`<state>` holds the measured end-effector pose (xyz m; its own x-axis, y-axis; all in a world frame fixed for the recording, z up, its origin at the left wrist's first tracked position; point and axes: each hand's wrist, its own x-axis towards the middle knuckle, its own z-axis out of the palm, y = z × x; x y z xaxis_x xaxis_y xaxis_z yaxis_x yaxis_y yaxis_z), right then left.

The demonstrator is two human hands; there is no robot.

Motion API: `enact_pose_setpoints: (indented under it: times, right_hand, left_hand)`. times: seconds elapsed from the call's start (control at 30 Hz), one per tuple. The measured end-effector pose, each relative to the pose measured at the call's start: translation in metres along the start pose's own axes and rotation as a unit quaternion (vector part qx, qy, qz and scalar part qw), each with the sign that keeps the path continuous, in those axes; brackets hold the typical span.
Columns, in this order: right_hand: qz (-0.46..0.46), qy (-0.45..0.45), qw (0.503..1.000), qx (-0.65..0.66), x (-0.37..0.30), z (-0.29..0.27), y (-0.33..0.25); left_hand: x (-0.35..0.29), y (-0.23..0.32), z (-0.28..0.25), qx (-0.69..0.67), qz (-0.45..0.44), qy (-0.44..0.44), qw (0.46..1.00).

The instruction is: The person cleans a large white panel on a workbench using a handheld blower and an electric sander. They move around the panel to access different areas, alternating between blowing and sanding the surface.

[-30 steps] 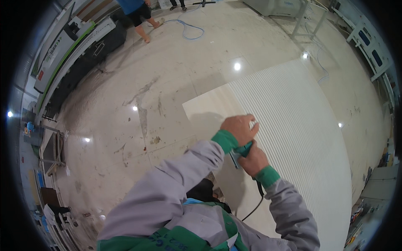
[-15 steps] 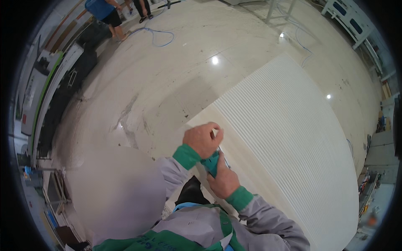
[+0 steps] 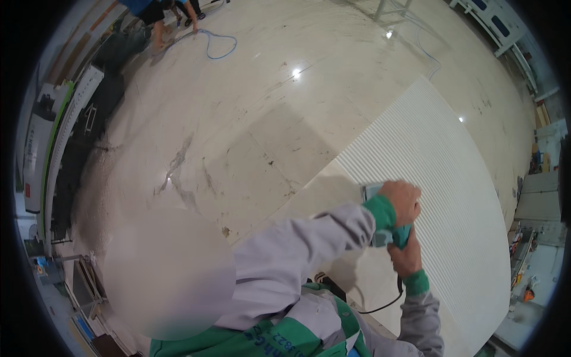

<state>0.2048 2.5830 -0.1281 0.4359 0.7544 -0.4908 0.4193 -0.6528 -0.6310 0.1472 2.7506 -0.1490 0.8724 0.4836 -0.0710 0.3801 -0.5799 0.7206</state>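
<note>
A teal corded power tool [image 3: 383, 238] with a pale grey front lies on a large white ribbed panel [image 3: 452, 196], over the border between its plain strip and its ribs. I cannot tell what kind of tool it is. My left hand [image 3: 402, 202] is closed over its front part, the arm reaching across from the left. Just behind, my right hand [image 3: 407, 254] wraps round the teal rear handle. Much of the tool is covered by my hands and left cuff. From its rear a black cord [image 3: 386, 306] loops back toward my body.
A pale, shiny, stained floor [image 3: 238, 149] stretches beyond the panel. Along the left stands a long machine [image 3: 59, 137] with a green stripe. At the top left, a person in blue [image 3: 156, 18] bends near a blue hose [image 3: 221, 55]. Benches with tools [image 3: 523, 256] line the right side.
Both hands and the tool have moved right, from the panel's near-left plain strip toward the ribs. The cord has come into view. A person at the back now reaches down to the hose.
</note>
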Motion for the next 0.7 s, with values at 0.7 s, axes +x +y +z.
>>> enact_pose_setpoints:
  times: [0.7]
  right_hand:
    - [-0.167,-0.201,0.960,-0.101,-0.050,0.078,-0.033]
  left_hand:
    - [-0.174,-0.040,-0.028,0.027,-0.142,0.239,0.960]
